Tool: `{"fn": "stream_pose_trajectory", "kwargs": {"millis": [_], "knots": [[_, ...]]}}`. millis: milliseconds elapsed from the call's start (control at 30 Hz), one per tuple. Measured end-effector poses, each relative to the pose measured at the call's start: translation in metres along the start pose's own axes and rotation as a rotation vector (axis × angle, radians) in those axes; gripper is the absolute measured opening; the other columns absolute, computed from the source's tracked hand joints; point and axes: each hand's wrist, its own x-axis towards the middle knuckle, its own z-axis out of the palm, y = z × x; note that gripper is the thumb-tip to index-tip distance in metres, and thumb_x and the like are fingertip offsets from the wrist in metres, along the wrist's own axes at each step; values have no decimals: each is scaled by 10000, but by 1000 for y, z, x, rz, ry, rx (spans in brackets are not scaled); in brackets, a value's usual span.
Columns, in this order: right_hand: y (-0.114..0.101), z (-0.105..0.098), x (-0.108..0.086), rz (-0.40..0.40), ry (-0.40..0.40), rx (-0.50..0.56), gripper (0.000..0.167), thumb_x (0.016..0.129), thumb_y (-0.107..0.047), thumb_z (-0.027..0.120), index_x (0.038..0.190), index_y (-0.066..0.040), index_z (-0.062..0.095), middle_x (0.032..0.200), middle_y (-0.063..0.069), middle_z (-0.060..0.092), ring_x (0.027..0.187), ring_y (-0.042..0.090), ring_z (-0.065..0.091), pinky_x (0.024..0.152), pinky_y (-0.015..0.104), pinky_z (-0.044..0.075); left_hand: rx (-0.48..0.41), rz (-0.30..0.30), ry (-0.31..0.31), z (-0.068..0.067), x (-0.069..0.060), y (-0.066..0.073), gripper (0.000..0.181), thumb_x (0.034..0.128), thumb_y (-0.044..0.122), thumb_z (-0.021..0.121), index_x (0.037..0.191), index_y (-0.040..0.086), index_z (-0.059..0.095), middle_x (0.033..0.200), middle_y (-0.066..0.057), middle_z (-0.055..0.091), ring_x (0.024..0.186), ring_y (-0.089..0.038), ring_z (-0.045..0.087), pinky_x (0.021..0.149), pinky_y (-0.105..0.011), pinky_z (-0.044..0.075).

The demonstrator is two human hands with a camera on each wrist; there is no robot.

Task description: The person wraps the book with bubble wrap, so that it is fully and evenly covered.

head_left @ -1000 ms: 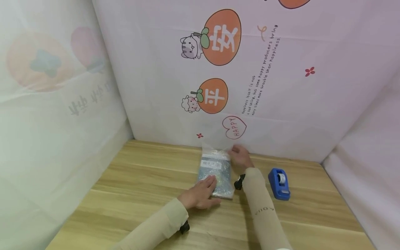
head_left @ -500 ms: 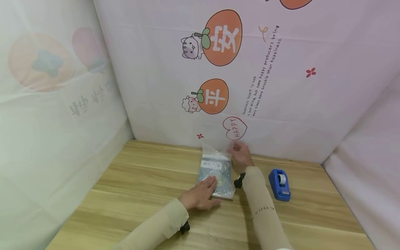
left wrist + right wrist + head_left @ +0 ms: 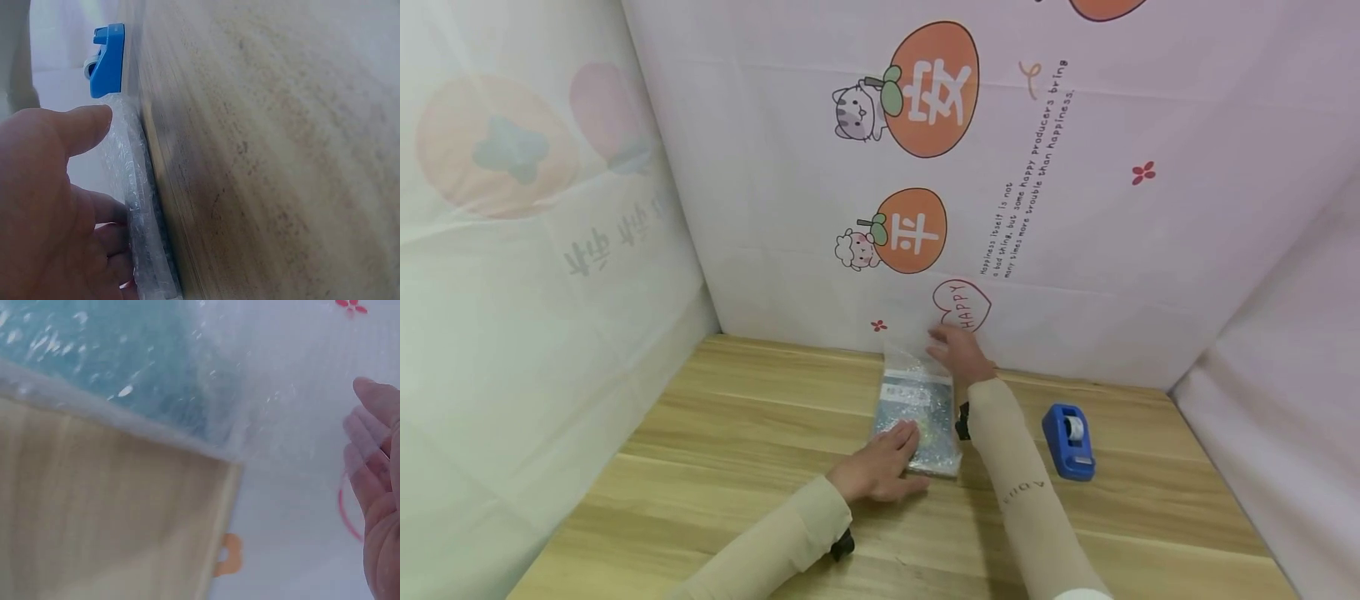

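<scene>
A flat blue-green item in clear bubble wrap (image 3: pixel 936 421) lies on the wooden table near the back wall; the wrap (image 3: pixel 150 381) extends past the item's far end. My left hand (image 3: pixel 880 468) rests across its near part, fingers extended. In the left wrist view, the thumb and fingers of that hand (image 3: pixel 56 187) touch the wrap (image 3: pixel 140 206). At the far end, my right hand (image 3: pixel 962 353) is beside the loose flap. The right wrist view has the fingers of this hand (image 3: pixel 381 469) fairly straight behind the translucent wrap, the thumb apart from them.
A blue tape dispenser (image 3: pixel 1070 442) with a roll of tape stands on the table to the right of my right forearm. White cloth walls with printed fruit and lettering (image 3: pixel 917 229) enclose the table (image 3: pixel 700 442) at the back and both sides.
My right hand has shifted left and a little farther back over the loose end of the wrap, its fingers less bent. The left hand has stayed on the wrapped item.
</scene>
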Motion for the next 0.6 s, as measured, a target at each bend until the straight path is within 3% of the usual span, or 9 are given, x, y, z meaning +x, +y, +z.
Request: {"fn": "stream_pose_trajectory", "kwargs": {"millis": [233, 433, 600], "knots": [[-25, 3, 6, -135, 19, -225, 356, 974, -108, 761, 1297, 30, 705, 1306, 192, 739, 1230, 352, 698, 1110, 495, 548, 1, 2, 5, 1, 2, -1, 855, 1064, 597, 491, 1682, 61, 243, 1787, -95, 175, 1667, -252, 154, 1355, -406, 223], [-35, 5, 7, -209, 40, -314, 204, 965, -69, 762, 1158, -2, 773, 1106, 132, 805, 1014, 270, 763, 939, 432, 631, 16, 15, 2, 3, 6, -2, 839, 1072, 591, 474, 1684, 67, 241, 1786, -94, 177, 1668, -246, 150, 1356, -396, 222], [-43, 1, 3, -278, 18, -346, 142, 990, -74, 730, 1100, -11, 794, 1046, 113, 817, 951, 246, 777, 878, 417, 642, 0, 17, 4, 1, 4, -4, 830, 1076, 570, 483, 1677, 46, 250, 1782, -114, 186, 1667, -265, 154, 1355, -418, 225]]}}
